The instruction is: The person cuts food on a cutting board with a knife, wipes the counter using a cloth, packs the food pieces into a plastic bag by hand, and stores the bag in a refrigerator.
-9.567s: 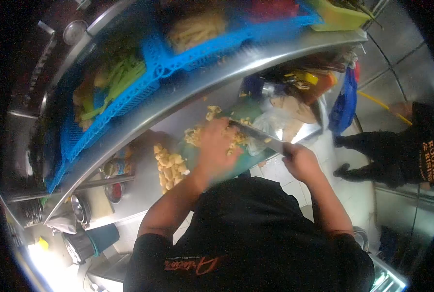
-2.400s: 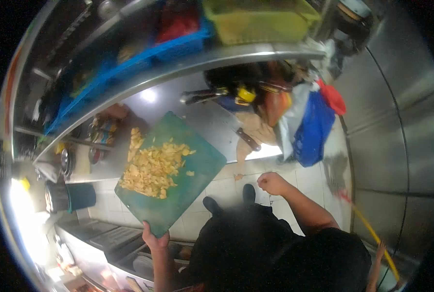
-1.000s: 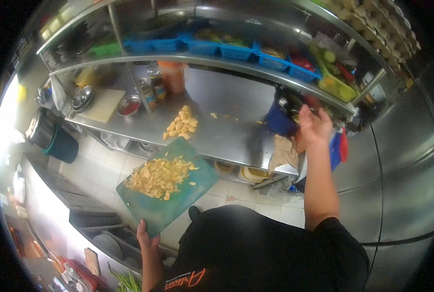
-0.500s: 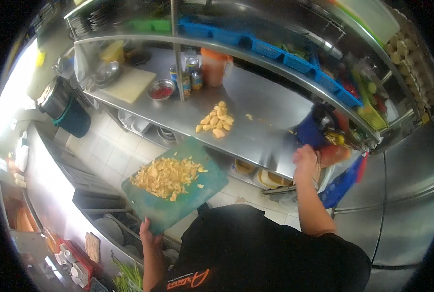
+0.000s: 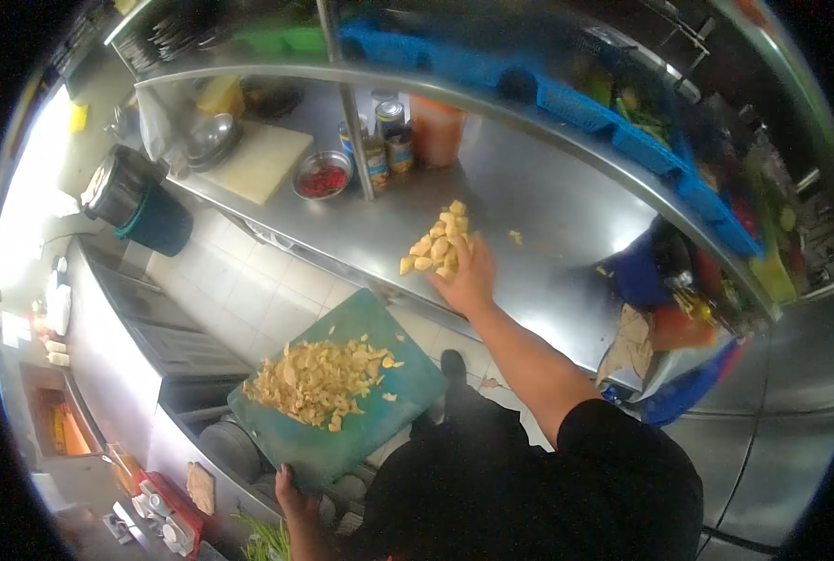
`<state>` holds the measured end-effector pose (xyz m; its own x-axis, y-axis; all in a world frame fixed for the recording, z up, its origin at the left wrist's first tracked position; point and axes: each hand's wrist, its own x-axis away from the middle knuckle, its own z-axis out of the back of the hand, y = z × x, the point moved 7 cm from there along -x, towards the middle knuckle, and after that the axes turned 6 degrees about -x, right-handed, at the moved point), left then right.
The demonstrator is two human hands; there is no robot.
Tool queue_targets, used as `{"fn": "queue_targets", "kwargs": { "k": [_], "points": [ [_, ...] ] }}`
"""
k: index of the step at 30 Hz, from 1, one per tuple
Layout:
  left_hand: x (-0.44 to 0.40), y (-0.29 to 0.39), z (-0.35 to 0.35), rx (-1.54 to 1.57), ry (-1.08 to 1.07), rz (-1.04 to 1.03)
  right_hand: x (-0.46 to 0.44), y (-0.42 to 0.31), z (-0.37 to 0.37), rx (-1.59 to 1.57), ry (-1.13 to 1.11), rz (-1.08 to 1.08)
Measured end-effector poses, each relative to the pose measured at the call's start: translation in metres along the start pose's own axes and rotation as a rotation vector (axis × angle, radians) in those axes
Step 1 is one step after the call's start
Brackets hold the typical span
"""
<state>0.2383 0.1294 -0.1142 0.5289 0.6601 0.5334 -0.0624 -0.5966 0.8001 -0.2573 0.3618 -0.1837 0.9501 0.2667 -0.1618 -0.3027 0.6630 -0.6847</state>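
My left hand grips the lower edge of a green cutting board, which is held out over the floor. Thin pale-yellow slices and peel-like scraps are heaped on the board. On the steel counter my right hand reaches over the near right side of a pile of peeled pale-yellow chunks. Its thumb and fingers are spread and touch the pile; some of the chunks are hidden behind them.
Behind the pile stand a metal bowl of red pieces, cans and an orange container. A white board lies further left. Blue baskets line the overhead shelf. At right are a blue container and brown paper.
My right hand has moved left from beside the blue container at the counter's right end to the pile of chunks. The cutting board stays in my left hand.
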Motion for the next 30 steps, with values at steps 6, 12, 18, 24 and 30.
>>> {"fn": "queue_targets", "kwargs": {
  "k": [6, 12, 18, 24, 30],
  "points": [
    [0.027, -0.007, -0.010, 0.037, 0.144, -0.024, -0.038, 0.000, -0.037, 0.004, -0.035, -0.051],
    [0.045, -0.003, -0.044, 0.031, 0.164, -0.048, -0.072, 0.011, -0.048, -0.172, 0.048, -0.041],
    [0.044, -0.018, -0.026, 0.110, 0.150, -0.034, -0.133, 0.061, -0.068, -0.125, -0.005, -0.138],
    [0.051, -0.007, -0.051, 0.026, 0.128, -0.003, -0.130, 0.012, -0.050, -0.083, -0.092, -0.057],
    [0.028, 0.000, -0.008, -0.043, -0.006, 0.120, -0.055, 0.023, 0.129, -0.104, 0.132, 0.038]
  ]
}}
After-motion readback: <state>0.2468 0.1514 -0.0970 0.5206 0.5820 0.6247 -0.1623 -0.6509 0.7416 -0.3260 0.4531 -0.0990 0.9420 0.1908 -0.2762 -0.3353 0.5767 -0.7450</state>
